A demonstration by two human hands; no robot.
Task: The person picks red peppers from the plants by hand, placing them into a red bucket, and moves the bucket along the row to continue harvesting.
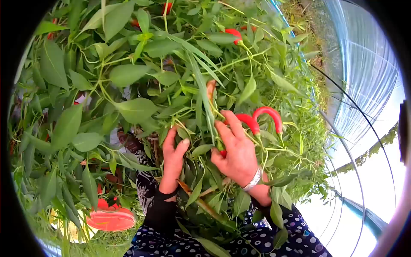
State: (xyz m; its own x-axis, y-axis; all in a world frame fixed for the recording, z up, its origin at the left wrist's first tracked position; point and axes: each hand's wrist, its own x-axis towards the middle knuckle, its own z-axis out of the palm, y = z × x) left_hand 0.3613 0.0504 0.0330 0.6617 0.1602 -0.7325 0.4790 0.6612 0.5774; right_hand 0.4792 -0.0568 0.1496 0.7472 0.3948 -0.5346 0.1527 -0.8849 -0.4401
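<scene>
Among the leaves of a pepper plant, my right hand [237, 152] curls its thumb and fingers around a stem and a partly hidden red and green pepper [221, 150]. A silver bracelet [253, 179] circles that wrist. My left hand [174, 154] is just left of it, thumb and fingers apart, fingertips among thin stems; nothing shows in it. Two curved red peppers, one long [269, 115] and one partly behind my right fingers [249, 122], hang beside my right hand. A brownish-orange pepper [210, 90] stands above it, next to long narrow leaves.
More red peppers [233, 36] hang higher in the foliage. At the lower left, a red round container [111, 219] and a pale yellow one [77, 227] rest on grass. Thin dark hoops [359, 111] and plastic sheeting [364, 55] are at the right.
</scene>
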